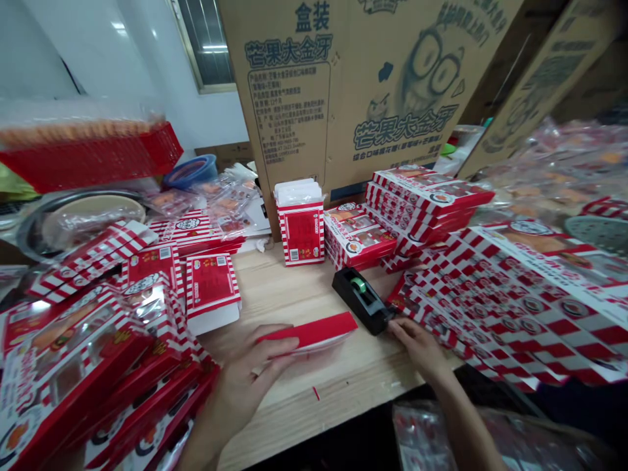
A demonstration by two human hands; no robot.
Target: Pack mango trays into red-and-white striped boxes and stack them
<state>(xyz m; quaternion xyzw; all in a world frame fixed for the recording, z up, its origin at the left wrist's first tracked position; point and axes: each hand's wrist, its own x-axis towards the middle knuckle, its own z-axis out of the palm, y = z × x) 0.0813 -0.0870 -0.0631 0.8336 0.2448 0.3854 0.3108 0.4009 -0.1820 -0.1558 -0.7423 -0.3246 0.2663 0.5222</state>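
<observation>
My left hand (255,369) grips a narrow red carton (314,331), thumb on the near side and fingers over the top at its left end. The carton lies just above the wooden table, its red side up and a white edge toward me. To its right stands a black tape dispenser (360,301) with a greenish roll (359,285) in it. My right hand (415,340) is at the dispenser's near end, thumb and forefinger pinched at the cutter on the tape's end, which is barely visible.
Red-and-white striped boxes pile up at left (63,366) and in tall stacks at right (530,294). An upright bundle of flat cartons (300,229) stands behind the dispenser, before a big cardboard box (343,85). A red basket (93,160) and a blue basin (191,171) sit back left.
</observation>
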